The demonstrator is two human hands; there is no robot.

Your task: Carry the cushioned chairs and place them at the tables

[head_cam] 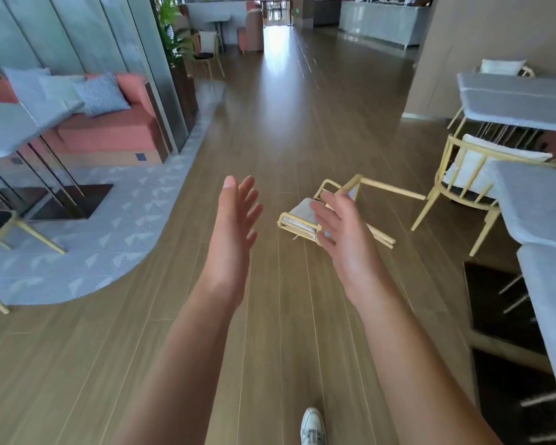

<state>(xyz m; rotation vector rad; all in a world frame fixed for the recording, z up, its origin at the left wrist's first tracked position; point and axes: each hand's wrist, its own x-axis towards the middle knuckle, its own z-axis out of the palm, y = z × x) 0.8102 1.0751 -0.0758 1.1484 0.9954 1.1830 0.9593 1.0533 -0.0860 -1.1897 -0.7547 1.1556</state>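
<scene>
5 chairs [305, 216], 5 tables [517, 101], 1 sofa [109, 133], 2 hands [235, 220].

Glossy wood-plank floor [289, 123], matt patterned carpet [116, 226], pale-yellow smooth-framed chair [379, 187] with white cloth cushion [299, 213].

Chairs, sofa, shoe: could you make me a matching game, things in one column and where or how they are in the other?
Things:
1. tipped chair
2. upright chair
3. sofa
4. shoe

Places or states:
A. against the left wall, holding patterned pillows
B. bottom edge of the view
C. lying on the floor beyond the open hands
D. standing at the right-hand tables

Pairs: 1-C, 2-D, 3-A, 4-B
</scene>
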